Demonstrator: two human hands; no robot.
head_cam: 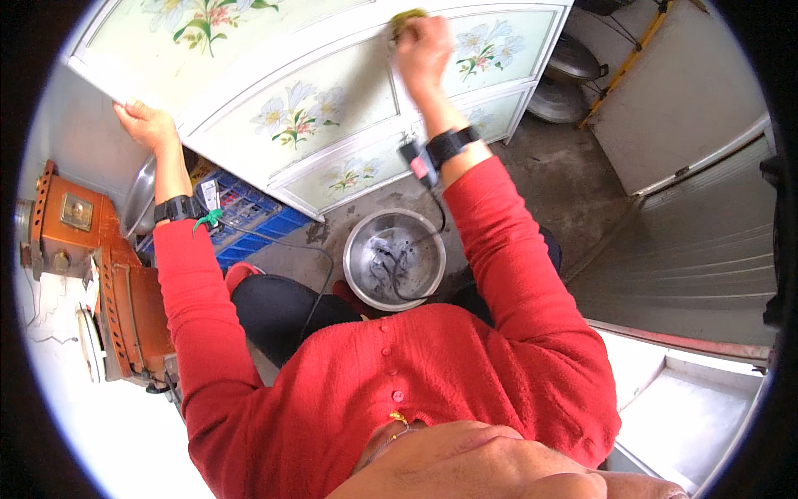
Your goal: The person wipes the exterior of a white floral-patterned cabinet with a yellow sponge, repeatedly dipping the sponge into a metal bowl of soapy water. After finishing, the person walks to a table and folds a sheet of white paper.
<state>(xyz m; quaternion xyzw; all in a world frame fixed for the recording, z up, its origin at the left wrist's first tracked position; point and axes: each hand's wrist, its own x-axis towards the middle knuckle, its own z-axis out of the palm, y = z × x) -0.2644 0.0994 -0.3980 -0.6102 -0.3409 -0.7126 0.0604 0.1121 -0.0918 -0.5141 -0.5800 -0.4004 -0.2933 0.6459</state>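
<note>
A white cabinet (349,128) with flower-printed panels stands before me. My right hand (427,53) holds a yellow-green cloth or scouring pad (406,20) against the frame near the upper panels; the hand is slightly blurred. My left hand (148,125) rests at the cabinet's left edge, with the fingertips at the rim and nothing seen in it. Below the cabinet, a round metal basin (352,262) sits on the floor between my legs, with water in it. A cable passes in front of the basin. Both wrists wear black bands with small devices and cables.
A blue plastic crate (268,227) and a metal bowl (138,196) are at the left, beside an orange metal machine (81,218). Lidded pans (570,59) stand right of the cabinet. A grey panel (679,243) leans at the right.
</note>
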